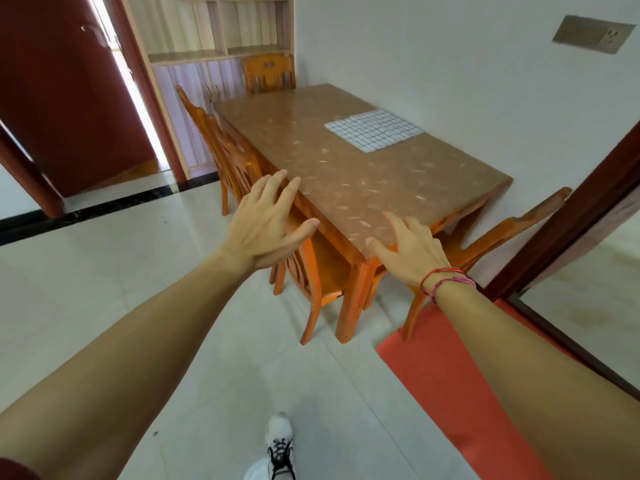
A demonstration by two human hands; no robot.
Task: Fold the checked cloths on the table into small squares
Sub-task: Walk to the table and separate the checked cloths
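A white cloth with a dark check pattern (pixel 374 130) lies flat on the far right part of the brown speckled table (pixel 346 174), close to the wall. My left hand (pixel 266 221) is stretched out with spread fingers, in the air short of the table's near left edge. My right hand (pixel 408 247), with red and pink bands at the wrist, hovers with relaxed fingers over the table's near corner. Neither hand holds anything, and both are far from the cloth.
Orange wooden chairs stand along the table's left side (pixel 221 143), at its far end (pixel 268 72) and at its near end (pixel 485 237). A red mat (pixel 443 375) lies on the tiled floor. My shoe (pixel 278 445) shows below. A dark red door (pixel 69 98) is at left.
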